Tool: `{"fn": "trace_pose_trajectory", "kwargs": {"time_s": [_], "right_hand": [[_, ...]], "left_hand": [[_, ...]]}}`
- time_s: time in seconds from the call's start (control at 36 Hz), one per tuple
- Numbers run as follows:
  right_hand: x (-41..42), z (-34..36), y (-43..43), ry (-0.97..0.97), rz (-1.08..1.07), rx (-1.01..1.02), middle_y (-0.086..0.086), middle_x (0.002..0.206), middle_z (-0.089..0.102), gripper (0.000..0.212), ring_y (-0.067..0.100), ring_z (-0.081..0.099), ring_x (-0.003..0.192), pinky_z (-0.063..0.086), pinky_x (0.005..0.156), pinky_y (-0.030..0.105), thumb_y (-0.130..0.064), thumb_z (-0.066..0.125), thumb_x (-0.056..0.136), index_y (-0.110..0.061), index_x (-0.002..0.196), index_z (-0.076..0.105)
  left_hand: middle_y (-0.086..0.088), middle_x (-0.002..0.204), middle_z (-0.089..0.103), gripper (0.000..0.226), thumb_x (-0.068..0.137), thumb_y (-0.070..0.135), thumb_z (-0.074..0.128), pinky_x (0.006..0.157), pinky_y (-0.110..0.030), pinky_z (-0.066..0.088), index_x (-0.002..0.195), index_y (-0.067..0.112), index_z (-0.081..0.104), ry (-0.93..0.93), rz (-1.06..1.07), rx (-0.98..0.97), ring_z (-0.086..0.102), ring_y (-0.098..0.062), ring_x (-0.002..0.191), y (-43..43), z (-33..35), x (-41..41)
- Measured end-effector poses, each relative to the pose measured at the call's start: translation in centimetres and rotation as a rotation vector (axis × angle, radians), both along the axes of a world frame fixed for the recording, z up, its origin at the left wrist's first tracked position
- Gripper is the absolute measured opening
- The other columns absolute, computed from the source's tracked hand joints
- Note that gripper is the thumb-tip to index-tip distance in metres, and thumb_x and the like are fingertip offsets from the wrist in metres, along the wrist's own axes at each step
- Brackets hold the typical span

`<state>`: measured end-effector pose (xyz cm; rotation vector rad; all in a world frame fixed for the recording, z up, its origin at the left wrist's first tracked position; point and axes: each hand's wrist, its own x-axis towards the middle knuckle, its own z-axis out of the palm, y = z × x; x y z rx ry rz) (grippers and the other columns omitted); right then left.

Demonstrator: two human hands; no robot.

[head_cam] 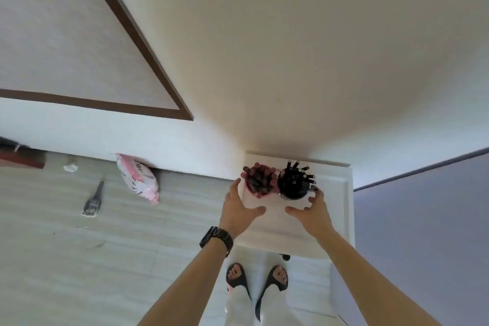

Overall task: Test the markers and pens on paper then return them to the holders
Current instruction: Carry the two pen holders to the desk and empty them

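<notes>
Left hand (239, 210) and right hand (313, 210), spread and empty, flank the pink holder (258, 182) and black holder (295, 185) mid-frame, which we judge a reach to grasp them.

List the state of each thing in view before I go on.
Pink holder: upright on the white table, full of pens.
Black holder: upright beside it, also full.
Left hand: open, spread, beside the pink holder.
Right hand: open, fingers bent at the black holder's edge, thumb apart.
Pink bag: lying on the floor against the wall.
Brush: lying flat on the floor.
</notes>
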<state>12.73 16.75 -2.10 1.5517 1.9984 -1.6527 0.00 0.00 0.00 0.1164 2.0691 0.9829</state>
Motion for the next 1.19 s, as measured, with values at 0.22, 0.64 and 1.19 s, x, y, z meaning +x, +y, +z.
{"fn": "trace_pose_trajectory", "kwargs": {"time_s": [0.22,0.64,1.19], "right_hand": [[-1.6,-2.6,1.1,0.218,0.007,0.178,-0.025,0.110,0.064,0.087,-0.007,0.060,0.106,0.047,0.079,0.007,-0.013,0.096,0.057,-0.027,0.130,0.051],[2.7,3.9,-2.2,0.086,0.149,0.069,-0.012,0.112,0.068,0.085,0.014,0.063,0.107,0.050,0.096,0.042,-0.059,0.094,0.051,-0.030,0.122,0.057],[12.0,6.9,-19.1,-0.194,1.292,-0.155,-0.015,0.105,0.069,0.078,0.007,0.066,0.096,0.051,0.078,0.029,-0.045,0.092,0.042,-0.036,0.111,0.057]], "left_hand": [[0.005,0.126,0.042,0.099,0.069,0.022,0.086,0.097,-0.030,0.040,0.150,0.032,0.031,0.123,0.038,0.077,0.046,-0.017,0.121,2.1,-4.1,-1.3],[0.030,0.106,0.061,0.082,0.060,0.045,0.087,0.068,-0.003,0.045,0.121,0.048,0.032,0.105,0.173,0.157,0.059,0.019,0.090,-3.3,0.1,3.6],[0.016,0.108,0.065,0.074,0.056,0.042,0.082,0.084,-0.027,0.053,0.119,0.035,0.043,-0.073,1.120,-0.145,0.064,-0.009,0.100,-28.6,2.6,37.5]]}}
